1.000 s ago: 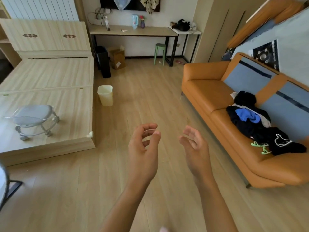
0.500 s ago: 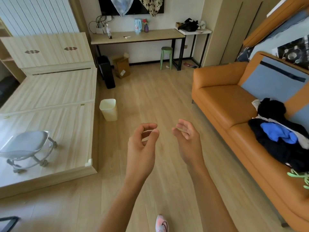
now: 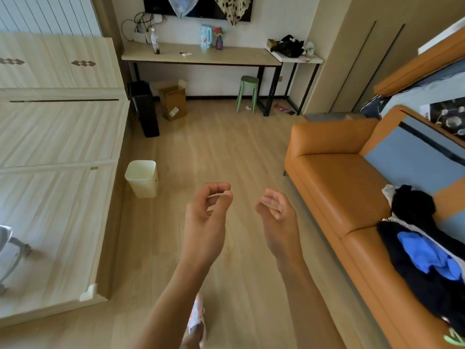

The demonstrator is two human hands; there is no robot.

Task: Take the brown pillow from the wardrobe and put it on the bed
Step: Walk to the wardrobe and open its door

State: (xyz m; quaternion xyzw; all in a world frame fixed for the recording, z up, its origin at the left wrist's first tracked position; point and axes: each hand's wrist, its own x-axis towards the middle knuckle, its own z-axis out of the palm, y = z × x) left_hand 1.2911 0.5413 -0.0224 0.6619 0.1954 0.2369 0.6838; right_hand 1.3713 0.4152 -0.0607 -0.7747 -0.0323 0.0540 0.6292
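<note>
My left hand (image 3: 205, 222) and my right hand (image 3: 279, 222) are held out in front of me over the wooden floor, fingers loosely curled, and neither holds anything. The bare light-wood bed (image 3: 57, 177) fills the left side of the view. At the back right stand tall beige wardrobe doors (image 3: 364, 59), which are closed. No brown pillow is in sight.
An orange sofa (image 3: 339, 187) with a pile of dark and blue clothes (image 3: 425, 253) runs along the right. A cream waste bin (image 3: 142, 178) stands by the bed. A long desk (image 3: 201, 57), a green stool (image 3: 247, 93), a cardboard box (image 3: 173, 102) and a black bin (image 3: 146, 109) line the far wall.
The view has advanced along the room and shifted; the bed and sofa have slid back toward me. My hands stay raised and empty, and a foot in a pink shoe appears below.
</note>
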